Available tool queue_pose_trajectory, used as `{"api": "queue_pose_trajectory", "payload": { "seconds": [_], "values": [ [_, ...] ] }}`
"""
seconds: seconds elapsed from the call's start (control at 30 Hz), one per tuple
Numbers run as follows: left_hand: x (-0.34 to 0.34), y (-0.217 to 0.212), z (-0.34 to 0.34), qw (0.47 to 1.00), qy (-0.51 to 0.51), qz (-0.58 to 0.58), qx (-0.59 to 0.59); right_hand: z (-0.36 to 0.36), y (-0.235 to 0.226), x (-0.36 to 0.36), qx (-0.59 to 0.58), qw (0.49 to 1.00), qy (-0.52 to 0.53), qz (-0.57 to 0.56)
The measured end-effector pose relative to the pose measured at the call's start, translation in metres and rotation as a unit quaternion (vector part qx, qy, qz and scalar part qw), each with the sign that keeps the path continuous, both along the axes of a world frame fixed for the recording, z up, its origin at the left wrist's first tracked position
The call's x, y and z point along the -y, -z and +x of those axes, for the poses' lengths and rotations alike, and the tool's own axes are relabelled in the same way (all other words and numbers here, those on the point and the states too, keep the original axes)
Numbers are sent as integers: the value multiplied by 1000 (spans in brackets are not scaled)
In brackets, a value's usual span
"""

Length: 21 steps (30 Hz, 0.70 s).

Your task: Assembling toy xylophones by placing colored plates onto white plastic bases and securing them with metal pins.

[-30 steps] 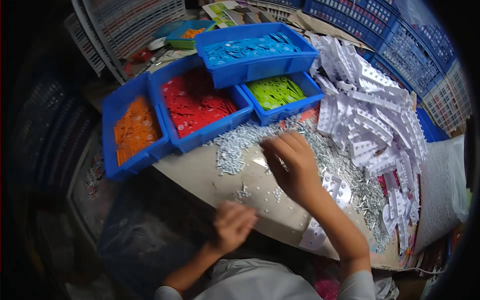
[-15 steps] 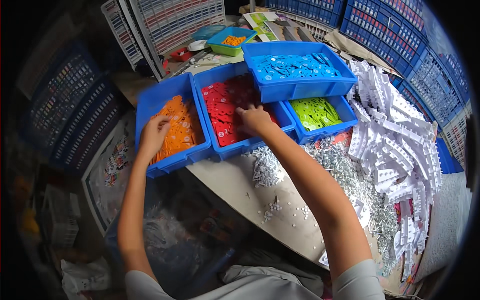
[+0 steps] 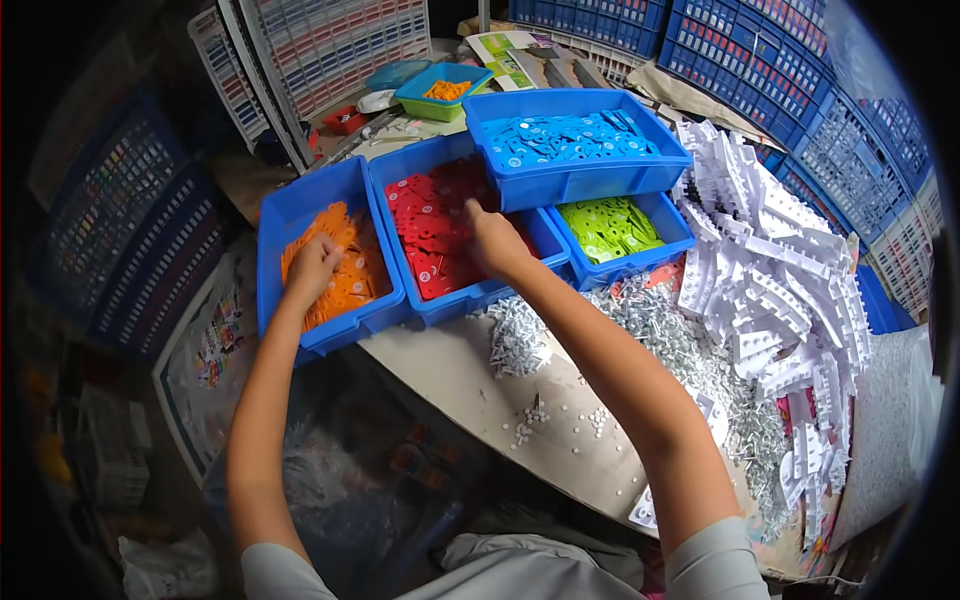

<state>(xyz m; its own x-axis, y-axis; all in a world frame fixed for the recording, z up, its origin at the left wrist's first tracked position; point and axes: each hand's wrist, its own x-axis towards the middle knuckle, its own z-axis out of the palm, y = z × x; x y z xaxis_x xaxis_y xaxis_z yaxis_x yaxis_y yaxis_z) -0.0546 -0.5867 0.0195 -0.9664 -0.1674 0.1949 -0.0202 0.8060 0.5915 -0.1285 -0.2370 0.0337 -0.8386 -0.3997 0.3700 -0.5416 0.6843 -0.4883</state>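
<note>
My left hand (image 3: 316, 268) is in the left blue bin, its fingers bent together over flat orange plastic pieces (image 3: 352, 292). Over the neighbouring bin of flat red plastic pieces (image 3: 421, 215), my right hand (image 3: 493, 243) has its fingers curled in. What either hand pinches is hidden or too small to make out. The orange bin (image 3: 277, 208) and the red bin (image 3: 452, 307) stand side by side. A third blue bin (image 3: 590, 182) of light-blue pieces (image 3: 565, 138) rests across the red bin and a bin of lime-green pieces (image 3: 608, 229).
Small silvery rivets (image 3: 520, 336) lie heaped before the bins and spread rightward. White studded plastic strips (image 3: 785, 270) form a tall pile at right. Behind are a small green-and-blue tub (image 3: 437, 105) with orange pieces and stacked blue crates (image 3: 740, 65). The table edge (image 3: 470, 435) curves nearby.
My left hand's fingers have drawn closer together over the orange pieces. My right hand's fingers, more spread before, have curled in above the red pieces. The whole view has shifted slightly.
</note>
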Motion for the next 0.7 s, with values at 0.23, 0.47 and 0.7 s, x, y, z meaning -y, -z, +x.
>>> {"api": "queue_pose_trajectory", "payload": {
  "seconds": [0.23, 0.47, 0.7],
  "values": [
    [-127, -93, 61, 915, 6, 383, -126, 99, -82, -85, 341, 859, -168, -344],
    [-277, -72, 152, 826, 200, 511, 127, 260, -108, -221, 448, 755, -48, -477],
    [-376, -40, 156, 750, 258, 540, 280, 369, -74, -324, 383, 712, 150, -569]
  ]
}}
